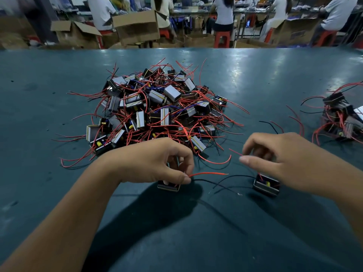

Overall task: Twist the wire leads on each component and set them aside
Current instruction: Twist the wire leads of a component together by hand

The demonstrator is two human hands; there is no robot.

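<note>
Two components are in play on the green table [59, 193], one under each hand. The left hand [155, 163] has its fingers curled down over a small black component [169, 187], thumb and forefinger pinching at the root of its red lead [208, 174], which runs out level to the right of the fingertips; a black lead [214, 183] trails along the table just below it. The right hand [290, 163] is curled too, thumb stretched toward the left hand, and a short red wire tip [235, 152] pokes out between thumb and forefinger, so it is pinching that. Just below its thumb sits a second component [266, 186], open side up with a yellow part showing inside, a red wire rising from it toward the palm; whether that is the same wire the fingers pinch I cannot tell. Another black lead [235, 177] arcs off this component toward the left hand. Beyond both sets of knuckles lies the big pile of components [157, 107], red wires bristling out all round. Off past the right hand's far side a smaller heap [341, 116] sits at the table's edge. Behind the table, people on red stools [222, 39] work among open cardboard boxes [135, 26].
</note>
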